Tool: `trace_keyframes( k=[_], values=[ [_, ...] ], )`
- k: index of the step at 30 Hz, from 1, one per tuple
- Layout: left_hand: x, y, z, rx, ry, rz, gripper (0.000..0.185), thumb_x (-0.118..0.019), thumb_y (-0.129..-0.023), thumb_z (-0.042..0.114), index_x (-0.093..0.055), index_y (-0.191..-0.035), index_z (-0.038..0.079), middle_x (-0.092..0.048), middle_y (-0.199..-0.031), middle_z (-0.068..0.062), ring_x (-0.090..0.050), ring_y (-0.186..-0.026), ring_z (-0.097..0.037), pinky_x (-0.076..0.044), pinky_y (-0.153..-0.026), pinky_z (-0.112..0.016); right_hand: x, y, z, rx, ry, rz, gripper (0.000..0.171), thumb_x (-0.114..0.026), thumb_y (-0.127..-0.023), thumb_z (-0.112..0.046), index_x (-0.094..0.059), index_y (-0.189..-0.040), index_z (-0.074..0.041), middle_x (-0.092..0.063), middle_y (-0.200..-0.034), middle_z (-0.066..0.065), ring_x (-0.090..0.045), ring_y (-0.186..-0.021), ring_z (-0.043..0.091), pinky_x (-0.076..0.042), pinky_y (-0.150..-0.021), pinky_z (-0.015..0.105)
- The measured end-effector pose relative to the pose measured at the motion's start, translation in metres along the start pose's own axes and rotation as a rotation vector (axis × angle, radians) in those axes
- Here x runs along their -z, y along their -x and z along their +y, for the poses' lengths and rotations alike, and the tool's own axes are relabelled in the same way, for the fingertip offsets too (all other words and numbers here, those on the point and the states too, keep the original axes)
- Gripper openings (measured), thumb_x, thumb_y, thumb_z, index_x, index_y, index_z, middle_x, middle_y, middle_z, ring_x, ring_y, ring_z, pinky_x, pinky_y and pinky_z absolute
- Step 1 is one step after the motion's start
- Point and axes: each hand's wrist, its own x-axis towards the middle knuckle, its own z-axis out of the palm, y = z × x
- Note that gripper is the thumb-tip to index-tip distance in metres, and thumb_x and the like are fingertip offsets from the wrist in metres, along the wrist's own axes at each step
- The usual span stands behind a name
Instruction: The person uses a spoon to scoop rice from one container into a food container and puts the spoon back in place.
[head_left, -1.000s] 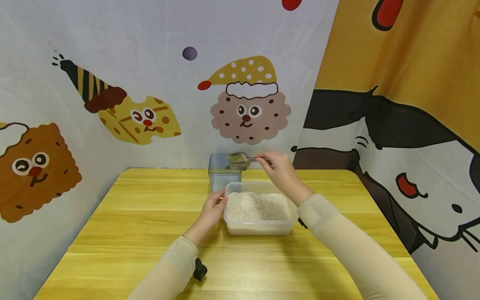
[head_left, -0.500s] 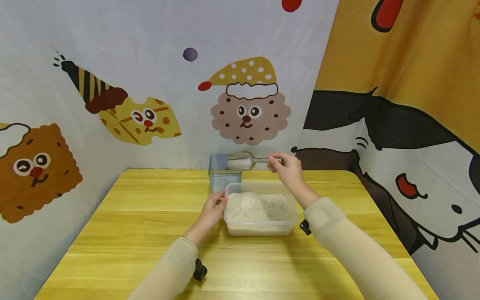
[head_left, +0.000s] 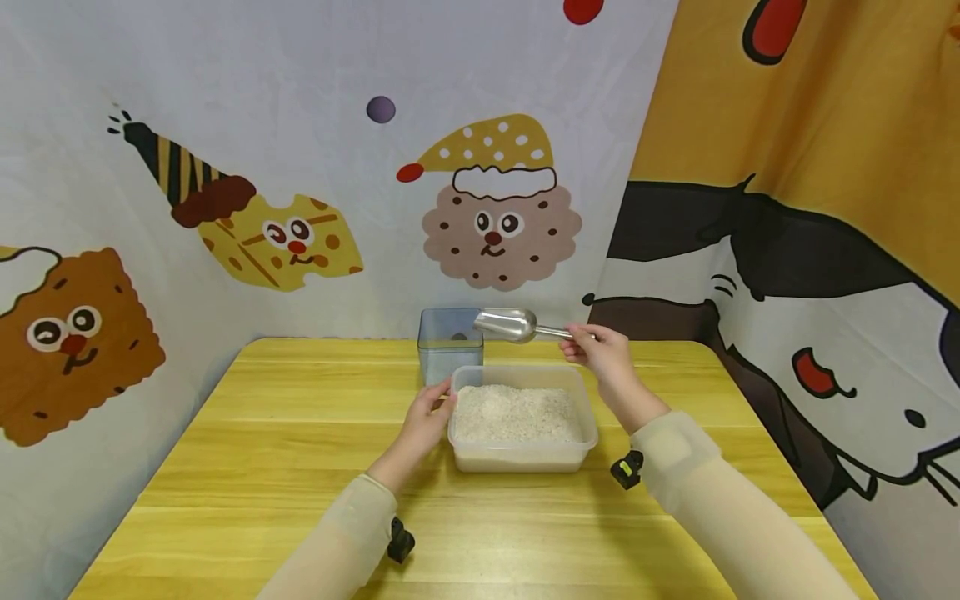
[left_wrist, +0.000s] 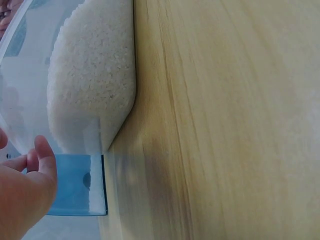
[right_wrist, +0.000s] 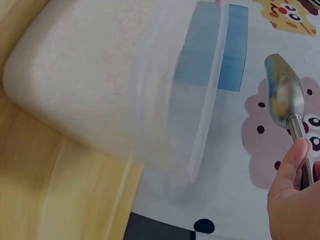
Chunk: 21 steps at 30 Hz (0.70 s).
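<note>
My right hand (head_left: 603, 354) pinches the handle of a metal scoop (head_left: 507, 324), held above the table. The scoop's tip is by the right rim of a blue see-through container (head_left: 450, 337). Some white grain shows low in that container in the left wrist view. Nearer to me stands a clear plastic box (head_left: 521, 457) with white rice (left_wrist: 97, 65) inside. My left hand (head_left: 422, 425) holds the box at its left rim, with bent fingers and thumb there. In the right wrist view the scoop (right_wrist: 286, 92) points away from the fingers; no rice can be made out in it.
The wooden table (head_left: 277, 450) meets a printed cloth backdrop (head_left: 315, 92) just behind the blue container. Black wrist cameras hang under both sleeves, one below the right cuff (head_left: 627, 470) and one by the left (head_left: 401, 540).
My right hand has drawn the scoop to the right, from over the blue container to its right rim, and turned it. The left hand and both containers stay put.
</note>
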Motion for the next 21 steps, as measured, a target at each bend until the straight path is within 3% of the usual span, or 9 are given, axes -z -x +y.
trace_keyframes(
  k=[9,21],
  values=[
    [0.0,0.0,0.0,0.0,-0.003,0.006,0.042,-0.05,-0.098,0.012,-0.045,-0.138,-0.001,-0.051,-0.119,-0.019,-0.055,-0.108,-0.032,-0.049,-0.09,-0.038,0.019,0.011,0.006,0.001,-0.009,-0.024,0.041,-0.052,-0.098,-0.017,-0.049,-0.126,0.013,-0.068,-0.073,-0.006,-0.063,-0.067,0.004,-0.053,-0.067,0.017],
    [-0.001,-0.001,0.0,0.006,-0.002,0.017,0.041,-0.051,-0.098,0.011,-0.046,-0.137,-0.001,-0.052,-0.117,-0.017,-0.055,-0.108,-0.031,-0.049,-0.088,-0.037,0.047,0.037,0.018,0.029,-0.031,-0.001,0.04,-0.06,-0.093,-0.021,-0.056,-0.116,0.011,-0.069,-0.075,-0.004,-0.065,-0.068,0.006,-0.054,-0.067,0.02]
  ],
)
